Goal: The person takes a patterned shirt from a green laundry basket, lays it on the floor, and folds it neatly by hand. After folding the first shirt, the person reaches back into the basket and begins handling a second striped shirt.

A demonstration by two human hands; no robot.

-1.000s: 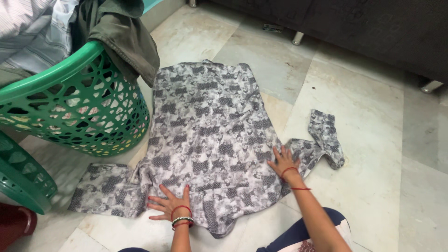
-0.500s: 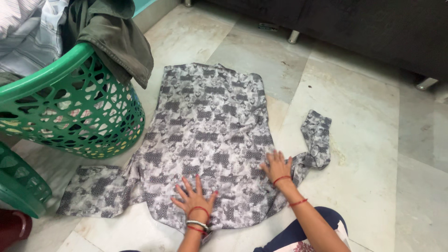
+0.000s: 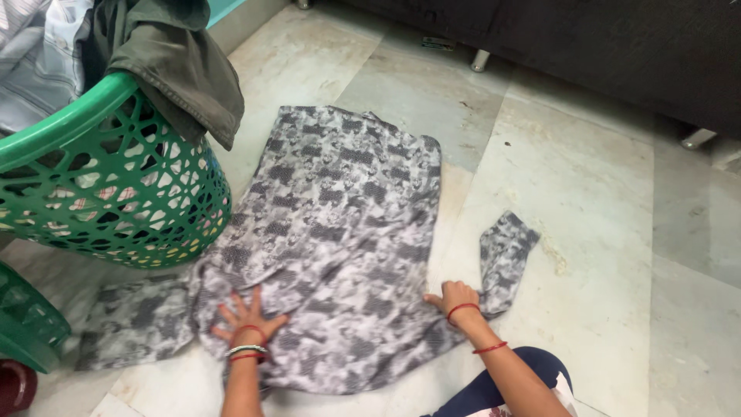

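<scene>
Grey patterned shirt (image 3: 340,232) lies spread flat on the marble floor (image 3: 587,232), collar end toward the person, hem away. Left hand (image 3: 245,318): grip fully open, fingers splayed, palm pressed flat on the shirt's near-left part; holds nothing, just pins the cloth. Bangles and a red thread on that wrist. Right hand (image 3: 455,297): grip curled closed at the base of the right sleeve (image 3: 503,259), fingers bunched on the fabric; looks like a pinch on the sleeve seam but motion blur makes the exact hold hard to read. That sleeve bends up and away just beyond the right grip. The other sleeve (image 3: 131,324) lies flat just outboard of the left grip. Green lattice laundry basket (image 3: 116,193) stands beyond and outboard of the left grip, its side touching or just beside the shirt edge; an olive garment (image 3: 181,66) hangs over its rim. Dark sofa (image 3: 602,54) well beyond both grips, at the far edge of the floor.
</scene>
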